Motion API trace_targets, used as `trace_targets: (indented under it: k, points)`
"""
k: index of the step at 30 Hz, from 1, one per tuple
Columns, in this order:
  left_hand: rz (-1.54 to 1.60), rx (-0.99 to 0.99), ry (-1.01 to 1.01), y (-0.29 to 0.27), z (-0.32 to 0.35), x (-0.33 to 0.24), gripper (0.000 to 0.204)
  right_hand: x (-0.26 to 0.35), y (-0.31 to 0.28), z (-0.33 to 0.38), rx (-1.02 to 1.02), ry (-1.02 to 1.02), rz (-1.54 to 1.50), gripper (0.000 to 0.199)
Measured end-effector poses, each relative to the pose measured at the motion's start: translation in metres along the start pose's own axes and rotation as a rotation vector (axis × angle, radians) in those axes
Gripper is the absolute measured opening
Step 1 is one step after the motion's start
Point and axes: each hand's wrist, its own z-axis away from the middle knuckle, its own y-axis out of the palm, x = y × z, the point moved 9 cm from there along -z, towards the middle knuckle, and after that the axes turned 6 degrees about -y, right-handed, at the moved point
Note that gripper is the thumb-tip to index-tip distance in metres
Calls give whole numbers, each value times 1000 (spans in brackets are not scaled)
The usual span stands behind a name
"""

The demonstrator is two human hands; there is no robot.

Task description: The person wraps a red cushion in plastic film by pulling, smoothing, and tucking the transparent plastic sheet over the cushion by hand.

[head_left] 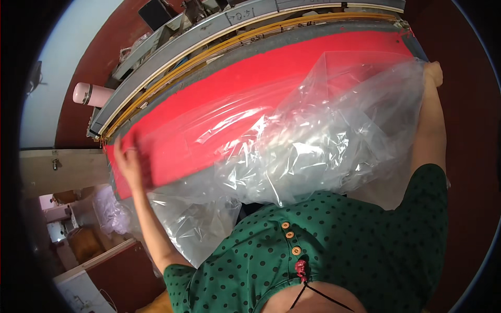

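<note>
A clear plastic sheet (pixel 318 148) lies crumpled over the right and near part of a long red surface (pixel 219 94) with a grey border. At the far right corner my right hand (pixel 432 74) is closed, and the gathered edge of the plastic sheet runs into it. My left hand (pixel 130 163) is over the left end of the red surface, its fingers stretched out and slightly blurred by motion. Whether it touches the plastic or only the red surface, I cannot tell. More of the sheet hangs down over the near edge, against my green dotted top.
Behind the red surface run a long grey metal bar (pixel 209 28) and yellow rails (pixel 229 44). A pink bottle (pixel 93 94) lies at the far left. Lilac plastic (pixel 111 209) is bunched at the left, near a dark red cabinet (pixel 125 279).
</note>
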Motion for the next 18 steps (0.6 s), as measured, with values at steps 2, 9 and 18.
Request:
trace_targets:
  k: [2,9,18]
  points:
    - [103,487,243,62,65,-137,89,-5,0,-7,-28,-25,15,31]
    - [242,643,744,102,171,-260,28,4,13,-17,-21,-79,-33,31]
    - [466,205,-546,94,110,-68,25,7,17,-14,-10,-115,-12,33]
